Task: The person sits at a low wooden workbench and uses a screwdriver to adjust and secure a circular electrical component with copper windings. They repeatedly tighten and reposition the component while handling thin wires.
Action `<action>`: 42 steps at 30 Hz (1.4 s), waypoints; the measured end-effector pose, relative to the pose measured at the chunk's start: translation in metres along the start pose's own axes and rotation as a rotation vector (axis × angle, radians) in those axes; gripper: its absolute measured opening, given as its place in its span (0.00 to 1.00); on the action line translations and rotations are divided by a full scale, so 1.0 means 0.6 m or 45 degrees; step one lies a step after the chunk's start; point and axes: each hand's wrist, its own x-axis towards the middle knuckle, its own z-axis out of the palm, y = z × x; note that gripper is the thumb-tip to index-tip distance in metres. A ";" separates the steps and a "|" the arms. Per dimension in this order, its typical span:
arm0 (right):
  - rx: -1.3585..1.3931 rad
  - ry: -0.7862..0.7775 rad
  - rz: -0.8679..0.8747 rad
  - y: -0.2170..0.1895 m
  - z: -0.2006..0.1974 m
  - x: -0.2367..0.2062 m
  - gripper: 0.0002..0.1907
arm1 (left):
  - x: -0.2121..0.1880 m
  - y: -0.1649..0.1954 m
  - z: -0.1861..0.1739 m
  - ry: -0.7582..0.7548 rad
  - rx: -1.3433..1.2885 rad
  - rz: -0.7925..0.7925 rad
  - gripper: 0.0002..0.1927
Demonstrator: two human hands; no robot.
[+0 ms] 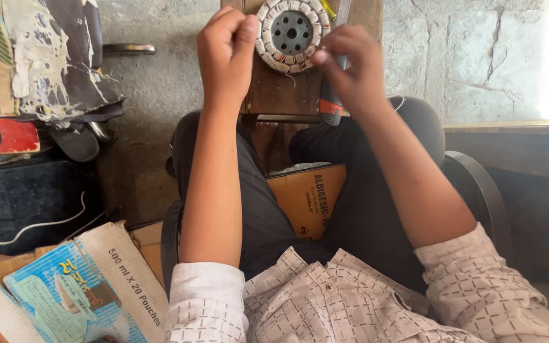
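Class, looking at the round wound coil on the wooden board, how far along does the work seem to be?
Done: the round grey metal core with pale wound coils already carries windings all round its rim and sits on the brown wooden board. In hand: the left hand pinches its left edge, the right hand its right edge. Left: a loose thread hangs below; what remains is unclear.

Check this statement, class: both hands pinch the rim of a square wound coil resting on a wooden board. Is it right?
Not quite. The head view shows the wound coil is round, not square. The left hand and right hand do pinch its rim on the wooden board.
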 end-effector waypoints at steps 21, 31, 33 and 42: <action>0.201 -0.318 0.225 0.017 -0.064 -0.014 0.10 | -0.037 0.037 0.077 -0.403 0.992 0.294 0.02; 0.061 -0.276 0.359 0.032 -0.055 -0.012 0.10 | -0.059 0.051 0.092 -0.466 1.107 0.161 0.05; 0.039 -0.269 0.343 0.035 -0.054 -0.012 0.10 | -0.060 0.059 0.074 -0.512 0.899 -0.017 0.06; 0.137 -0.267 0.254 0.042 -0.043 -0.013 0.09 | -0.053 0.063 0.036 -0.347 0.711 0.304 0.16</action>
